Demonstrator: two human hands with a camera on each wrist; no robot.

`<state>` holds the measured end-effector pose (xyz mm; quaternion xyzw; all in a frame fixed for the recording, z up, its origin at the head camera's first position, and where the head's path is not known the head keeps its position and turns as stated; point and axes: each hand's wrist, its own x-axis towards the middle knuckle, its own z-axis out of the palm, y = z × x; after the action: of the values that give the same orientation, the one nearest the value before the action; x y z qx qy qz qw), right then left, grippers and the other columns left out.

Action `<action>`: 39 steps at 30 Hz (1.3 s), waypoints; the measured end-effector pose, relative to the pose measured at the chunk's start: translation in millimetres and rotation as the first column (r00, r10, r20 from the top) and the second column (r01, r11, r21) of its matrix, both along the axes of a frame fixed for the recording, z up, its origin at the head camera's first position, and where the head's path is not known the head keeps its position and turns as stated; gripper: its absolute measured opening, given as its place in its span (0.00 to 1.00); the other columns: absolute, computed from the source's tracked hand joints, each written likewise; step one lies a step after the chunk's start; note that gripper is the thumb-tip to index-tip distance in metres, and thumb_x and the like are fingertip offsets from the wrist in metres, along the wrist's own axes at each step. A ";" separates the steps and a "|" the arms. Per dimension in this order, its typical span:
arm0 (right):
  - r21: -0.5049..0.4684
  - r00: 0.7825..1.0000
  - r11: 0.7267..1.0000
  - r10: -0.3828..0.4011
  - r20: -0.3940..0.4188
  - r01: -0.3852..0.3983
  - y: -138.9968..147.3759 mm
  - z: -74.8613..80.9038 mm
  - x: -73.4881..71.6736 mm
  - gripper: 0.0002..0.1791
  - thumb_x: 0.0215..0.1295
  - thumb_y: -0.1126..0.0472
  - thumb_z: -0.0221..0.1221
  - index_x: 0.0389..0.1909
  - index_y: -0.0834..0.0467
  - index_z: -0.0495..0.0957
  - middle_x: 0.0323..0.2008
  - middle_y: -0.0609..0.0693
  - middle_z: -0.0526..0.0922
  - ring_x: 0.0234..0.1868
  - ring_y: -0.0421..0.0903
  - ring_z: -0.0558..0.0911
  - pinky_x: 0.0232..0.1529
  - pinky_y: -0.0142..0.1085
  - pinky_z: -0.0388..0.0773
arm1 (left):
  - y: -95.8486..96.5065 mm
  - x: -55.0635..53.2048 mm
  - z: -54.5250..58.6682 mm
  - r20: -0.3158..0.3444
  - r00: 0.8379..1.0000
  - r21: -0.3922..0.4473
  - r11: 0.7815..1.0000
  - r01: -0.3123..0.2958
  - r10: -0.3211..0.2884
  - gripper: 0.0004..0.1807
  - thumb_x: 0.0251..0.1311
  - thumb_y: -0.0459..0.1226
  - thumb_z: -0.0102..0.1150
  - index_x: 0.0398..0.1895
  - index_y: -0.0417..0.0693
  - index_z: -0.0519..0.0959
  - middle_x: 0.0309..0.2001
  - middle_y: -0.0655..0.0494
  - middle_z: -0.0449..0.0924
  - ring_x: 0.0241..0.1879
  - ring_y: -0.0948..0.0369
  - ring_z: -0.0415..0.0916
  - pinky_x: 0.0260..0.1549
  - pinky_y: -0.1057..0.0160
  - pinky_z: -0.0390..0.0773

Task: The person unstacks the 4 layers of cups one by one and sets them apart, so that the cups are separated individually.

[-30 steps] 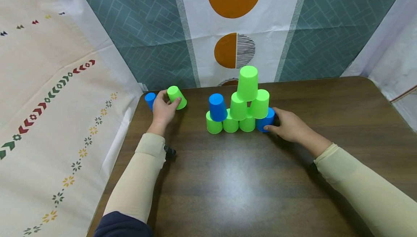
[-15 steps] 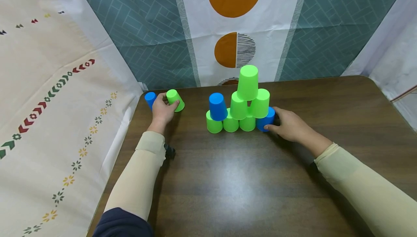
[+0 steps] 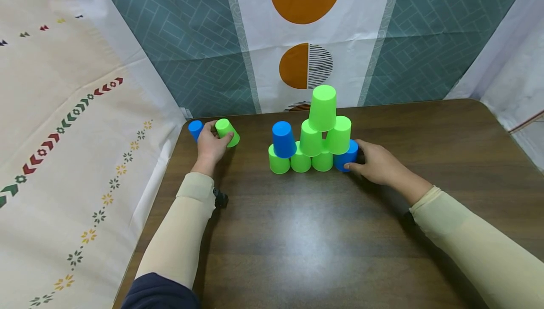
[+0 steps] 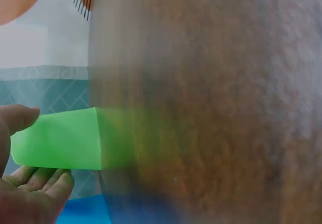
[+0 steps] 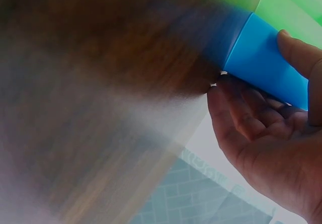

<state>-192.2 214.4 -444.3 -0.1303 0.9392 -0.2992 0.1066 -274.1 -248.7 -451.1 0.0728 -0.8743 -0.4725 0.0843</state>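
At the far left of the table, my left hand (image 3: 211, 147) holds an upside-down green cup (image 3: 226, 132), thumb on its near side and fingers behind; its rim is at the tabletop in the left wrist view. Just left of that hand stands a blue cup (image 3: 195, 129), partly hidden by it. My right hand (image 3: 376, 162) grips the blue cup (image 3: 346, 157) at the right end of a cup pyramid's bottom row, thumb in front and fingers around the far side. Above the bottom row sit another blue cup (image 3: 284, 140) and two green cups, with one green cup (image 3: 323, 108) on top.
Several cups make up the pyramid, including a bottom row with green cups (image 3: 279, 160) at its left end. The brown wooden table (image 3: 306, 243) runs back to a patterned cloth (image 3: 204, 39). A white printed cloth (image 3: 85, 158) hangs along its left side.
My left hand has brought the green cup down and slightly left, nearer the blue cup beside it. My right hand and the pyramid have stayed in place.
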 end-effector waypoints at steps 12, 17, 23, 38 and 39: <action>-0.005 1.000 1.000 0.000 0.002 0.000 0.7 -0.9 0.1 0.41 0.70 0.48 0.69 0.75 0.64 0.64 0.65 0.66 0.77 0.66 0.67 0.76 0.65 0.67 0.71 | 29.6 14.7 52.3 -0.247 0.965 0.012 0.995 0.095 -0.089 0.39 0.68 0.46 0.70 0.76 0.43 0.65 0.73 0.50 0.68 0.74 0.56 0.65 0.73 0.65 0.64; -0.005 1.000 1.000 0.002 -0.006 -0.002 0.9 -1.2 -0.2 0.41 0.70 0.49 0.69 0.74 0.64 0.64 0.66 0.67 0.77 0.66 0.67 0.76 0.66 0.67 0.71 | 60.4 30.2 82.7 -0.322 0.930 0.037 0.979 0.200 -0.178 0.37 0.68 0.43 0.70 0.75 0.42 0.66 0.72 0.50 0.71 0.73 0.59 0.67 0.73 0.64 0.64; -0.011 1.000 1.000 0.008 -0.010 -0.008 0.9 -1.4 0.2 0.41 0.70 0.50 0.69 0.74 0.65 0.64 0.65 0.67 0.77 0.66 0.67 0.76 0.66 0.67 0.71 | 95.9 46.9 108.1 -0.373 0.887 0.060 0.947 0.316 -0.272 0.35 0.69 0.41 0.70 0.74 0.41 0.68 0.70 0.51 0.74 0.71 0.63 0.69 0.72 0.66 0.65; -0.020 1.000 1.000 0.009 -0.006 -0.010 1.1 -0.3 1.8 0.39 0.70 0.51 0.69 0.74 0.65 0.65 0.65 0.66 0.77 0.65 0.66 0.76 0.65 0.66 0.72 | 157.6 66.6 123.3 -0.388 0.810 0.074 0.862 0.502 -0.439 0.34 0.66 0.39 0.72 0.72 0.40 0.70 0.69 0.50 0.75 0.70 0.64 0.69 0.71 0.66 0.66; -0.020 1.000 1.000 0.010 -0.007 -0.010 1.1 -0.2 1.8 0.39 0.70 0.51 0.69 0.74 0.65 0.64 0.65 0.66 0.77 0.65 0.66 0.76 0.65 0.66 0.72 | 160.8 67.5 123.1 -0.388 0.808 0.065 0.861 0.504 -0.443 0.34 0.66 0.40 0.72 0.71 0.40 0.71 0.69 0.51 0.75 0.69 0.64 0.70 0.71 0.66 0.66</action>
<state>-190.5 215.5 -444.5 -0.1369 0.9359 -0.3075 0.1038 -206.6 -87.9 -328.0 -0.2291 -0.7919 -0.5540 0.1158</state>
